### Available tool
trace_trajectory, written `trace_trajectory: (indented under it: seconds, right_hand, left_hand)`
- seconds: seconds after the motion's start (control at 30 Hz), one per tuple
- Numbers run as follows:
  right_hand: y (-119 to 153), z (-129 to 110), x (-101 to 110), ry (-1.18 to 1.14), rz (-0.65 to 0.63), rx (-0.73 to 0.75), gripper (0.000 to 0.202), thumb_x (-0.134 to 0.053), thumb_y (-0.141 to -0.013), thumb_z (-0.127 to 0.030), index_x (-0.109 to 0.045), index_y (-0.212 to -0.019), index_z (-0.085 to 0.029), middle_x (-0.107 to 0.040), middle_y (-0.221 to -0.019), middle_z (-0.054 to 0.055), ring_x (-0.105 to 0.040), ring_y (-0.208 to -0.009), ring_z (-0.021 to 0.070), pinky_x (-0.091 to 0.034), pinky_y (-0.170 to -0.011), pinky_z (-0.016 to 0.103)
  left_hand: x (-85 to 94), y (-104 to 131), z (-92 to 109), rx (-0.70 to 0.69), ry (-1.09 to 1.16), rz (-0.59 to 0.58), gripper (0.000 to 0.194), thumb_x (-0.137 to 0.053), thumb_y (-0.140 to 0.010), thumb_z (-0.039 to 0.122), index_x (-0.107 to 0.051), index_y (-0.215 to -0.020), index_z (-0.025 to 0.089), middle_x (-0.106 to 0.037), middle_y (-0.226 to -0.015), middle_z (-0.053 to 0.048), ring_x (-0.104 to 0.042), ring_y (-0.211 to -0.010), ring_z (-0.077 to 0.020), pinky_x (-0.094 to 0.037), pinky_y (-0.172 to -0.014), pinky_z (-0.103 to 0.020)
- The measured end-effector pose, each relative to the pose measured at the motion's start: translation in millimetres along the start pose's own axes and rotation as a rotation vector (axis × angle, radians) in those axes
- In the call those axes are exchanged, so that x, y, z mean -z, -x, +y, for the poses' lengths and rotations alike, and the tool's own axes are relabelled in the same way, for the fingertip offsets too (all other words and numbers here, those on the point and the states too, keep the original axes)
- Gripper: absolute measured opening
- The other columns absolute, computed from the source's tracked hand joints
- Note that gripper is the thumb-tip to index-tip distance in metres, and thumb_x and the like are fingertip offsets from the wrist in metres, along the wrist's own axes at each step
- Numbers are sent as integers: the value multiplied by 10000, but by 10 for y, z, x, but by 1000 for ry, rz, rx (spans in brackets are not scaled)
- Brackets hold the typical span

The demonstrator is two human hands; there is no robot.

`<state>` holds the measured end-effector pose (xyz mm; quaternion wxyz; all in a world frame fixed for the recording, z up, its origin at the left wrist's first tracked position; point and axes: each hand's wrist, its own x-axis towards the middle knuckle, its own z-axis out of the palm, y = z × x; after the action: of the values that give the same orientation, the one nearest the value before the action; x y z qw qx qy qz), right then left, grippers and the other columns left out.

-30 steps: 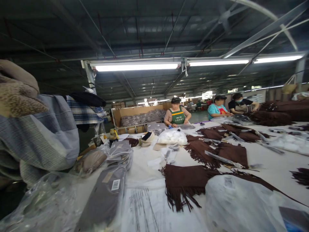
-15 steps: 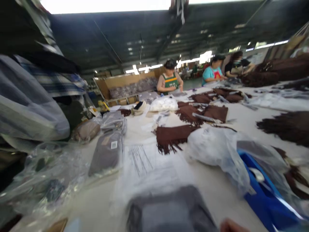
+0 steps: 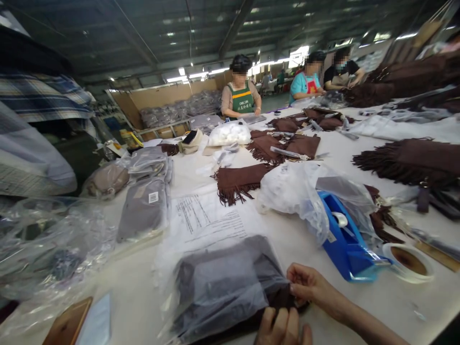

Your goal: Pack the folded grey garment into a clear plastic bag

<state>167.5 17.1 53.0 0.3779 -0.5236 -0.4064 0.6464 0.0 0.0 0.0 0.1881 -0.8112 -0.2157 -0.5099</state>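
A dark brown bag in clear plastic [image 3: 223, 287] lies on the white table at the bottom centre, with a pale sheet showing on its top. My right hand [image 3: 311, 285] comes in from the lower right and pinches the package's right edge between thumb and fingers. Low in the frame, my left hand [image 3: 282, 328] has its fingers bent over the near right edge of the same package, its thumb apart on the right. Printed sheets [image 3: 208, 215] lie just beyond. The undersides of both hands are hidden.
A blue tape dispenser [image 3: 347, 244] and tape roll [image 3: 409, 262] stand right. Packed grey bags [image 3: 142, 211], loose plastic [image 3: 53, 249] and a phone [image 3: 68, 323] are left. Brown fringed pieces [image 3: 240, 179] lie ahead; three people are beyond the table.
The view has shifted, so the package and table sit higher and further left. Both hands are now in view at the package's right edge; before, only a blurred bit of one showed.
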Motion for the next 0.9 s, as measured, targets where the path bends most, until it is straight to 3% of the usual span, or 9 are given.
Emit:
trace_trajectory:
  seconds: [0.1, 0.17, 0.37, 0.5, 0.6, 0.8, 0.9]
  right_hand:
    - [-13, -10, 11, 37, 6, 35, 378, -669, -573, -483, -441, -654, -192, -407, -514, -75, -347, -479, 69, -275, -476, 218]
    - [-33, -1, 13, 65, 19, 54, 294, -649, -569, -384, -435, -635, -193, -401, -507, -78, -330, -481, 69, -238, -468, 218]
    - [-100, 76, -17, 136, 62, 87, 187, -573, -494, -159, -397, -552, -190, -366, -484, -90, -295, -493, 60, -184, -463, 213]
    - [-84, 51, 31, 100, -59, 42, 176, -581, -522, -211, -432, -614, -189, -391, -486, -96, -315, -472, 59, -214, -450, 201]
    - [-51, -8, 80, 63, -128, 10, 200, -593, -539, -265, -467, -671, -181, -441, -511, -85, -370, -477, 65, -267, -470, 202]
    - [-13, -97, 82, 44, -103, -18, 187, -558, -541, -268, -479, -683, -176, -499, -528, -61, -460, -501, 89, -338, -518, 223]
    - [0, -115, 75, 52, -88, -16, 191, -566, -537, -279, -483, -674, -175, -487, -521, -64, -445, -486, 88, -327, -505, 225]
  left_hand:
    - [-284, -134, -11, -158, 37, -114, 164, -499, -791, 143, -644, -853, 189, -646, -848, -56, -578, -861, -194, -367, -906, -404]
    - [-284, -195, -61, -189, 47, -143, 225, -457, -801, 123, -663, -869, 182, -646, -820, -57, -579, -844, -194, -344, -943, -413]
    - [-164, -210, -130, -221, 57, -47, 230, -474, -816, 99, -685, -817, 190, -642, -745, -18, -592, -830, -167, -346, -1000, -411]
    - [-162, -209, -166, -263, 47, -85, 215, -473, -830, 106, -674, -837, 179, -672, -826, -34, -611, -932, -205, -400, -941, -400]
    - [-142, -205, -190, -186, -11, -137, 250, -423, -857, 122, -668, -870, 169, -685, -844, -62, -631, -854, -214, -414, -849, -378]
    - [-97, -182, -166, -32, -155, -194, 346, -307, -869, 74, -650, -841, 114, -665, -703, -75, -619, -678, -192, -399, -702, -310]
    - [-131, -234, -118, -113, -87, -135, 249, -397, -844, 68, -640, -845, 124, -653, -694, -48, -606, -680, -180, -399, -727, -336]
